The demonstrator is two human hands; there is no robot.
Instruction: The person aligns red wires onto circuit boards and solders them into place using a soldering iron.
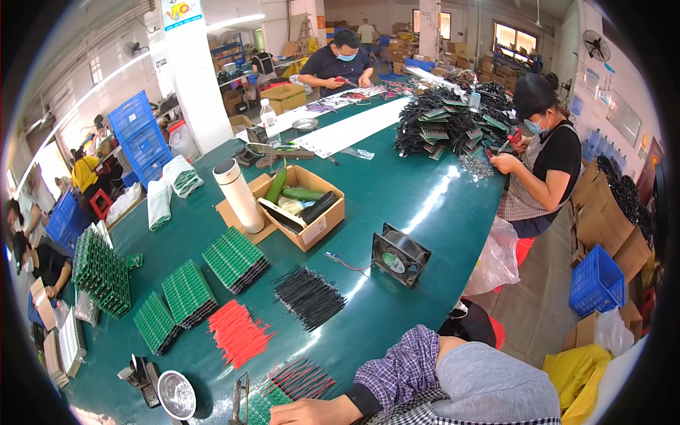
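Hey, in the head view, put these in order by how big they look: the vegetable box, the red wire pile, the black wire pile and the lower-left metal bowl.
1. Vegetable box
2. Red pile and black pile: too alike to rank
3. Metal bowl, smallest

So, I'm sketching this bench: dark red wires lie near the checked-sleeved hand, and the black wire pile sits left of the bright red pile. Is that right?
Not quite: in the head view, the black wire pile sits right of the bright red pile, not left. The dark red wires do lie near the checked-sleeved hand.
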